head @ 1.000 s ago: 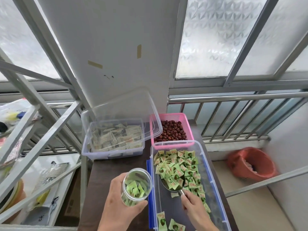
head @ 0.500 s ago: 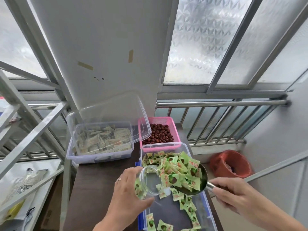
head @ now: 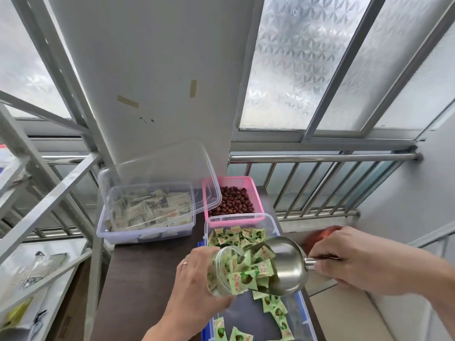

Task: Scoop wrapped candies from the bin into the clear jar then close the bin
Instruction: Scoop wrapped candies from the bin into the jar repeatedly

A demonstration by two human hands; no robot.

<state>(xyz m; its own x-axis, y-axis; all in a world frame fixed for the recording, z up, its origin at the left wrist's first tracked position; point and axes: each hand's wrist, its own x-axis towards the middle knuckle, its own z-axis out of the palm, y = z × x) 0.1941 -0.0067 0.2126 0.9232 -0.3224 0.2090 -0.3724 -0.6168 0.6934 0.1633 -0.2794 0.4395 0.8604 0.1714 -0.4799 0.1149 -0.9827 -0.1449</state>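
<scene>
My left hand (head: 197,286) grips the clear jar (head: 221,271), tilted on its side with its mouth facing right, above the open clear bin (head: 273,223). My right hand (head: 349,259) holds the handle of a metal scoop (head: 286,262), tipped toward the jar's mouth. Green wrapped candies (head: 248,274) slide from the scoop into the jar, which holds several. More green candies (head: 236,237) lie at the bin's far end and near its front. The bin has blue clips along its left side.
A pink basket (head: 256,193) of red dates stands behind the bin. To the left is a clear box (head: 147,230) of pale packets with a clear lid (head: 172,168) leaning over it. All rest on a dark table (head: 138,279). A metal railing (head: 320,158) runs at the right.
My right hand lifted the loaded scoop out of the bin and tipped it against the jar. My left hand tilted the jar sideways toward it. Candies now pour into the jar.
</scene>
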